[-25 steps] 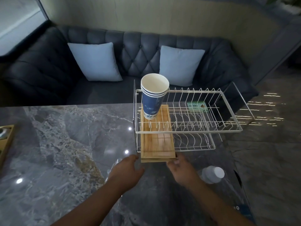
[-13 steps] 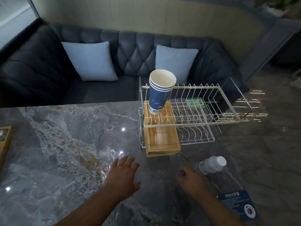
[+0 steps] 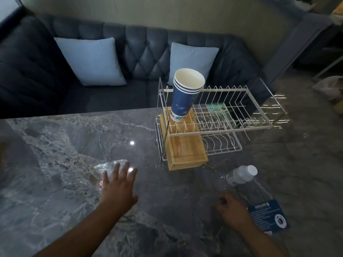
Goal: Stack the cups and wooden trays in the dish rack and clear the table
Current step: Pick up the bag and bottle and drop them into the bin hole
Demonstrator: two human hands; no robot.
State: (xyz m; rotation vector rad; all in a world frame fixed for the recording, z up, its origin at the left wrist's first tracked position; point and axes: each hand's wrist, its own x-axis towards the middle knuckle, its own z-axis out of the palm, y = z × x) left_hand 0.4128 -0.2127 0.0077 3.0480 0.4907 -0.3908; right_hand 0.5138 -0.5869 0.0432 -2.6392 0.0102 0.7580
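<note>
Inside dish rack [image 3: 241,129]: cup stack [image 3: 182,101], wooden trays [image 3: 187,151].

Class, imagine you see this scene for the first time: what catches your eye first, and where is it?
A leaning stack of blue paper cups stands on the wooden trays at the left end of the white dish rack. Nearer, the left hand spreads over crumpled clear plastic on the marble table.

cups [image 3: 182,97]: blue paper ones, nested, leaning a bit on the left end of the dish rack [image 3: 259,125] top tier
wooden trays [image 3: 185,151]: stacked on the lower tier, poking out the front
left hand [image 3: 118,184]: fingers spread, tips over a crinkly clear plastic wrapper [image 3: 105,166]
right hand [image 3: 233,210]: loosely curled, holding nothing, near a bottle [image 3: 243,174] lying on its side
table [image 3: 65,145]: grey marble
</note>
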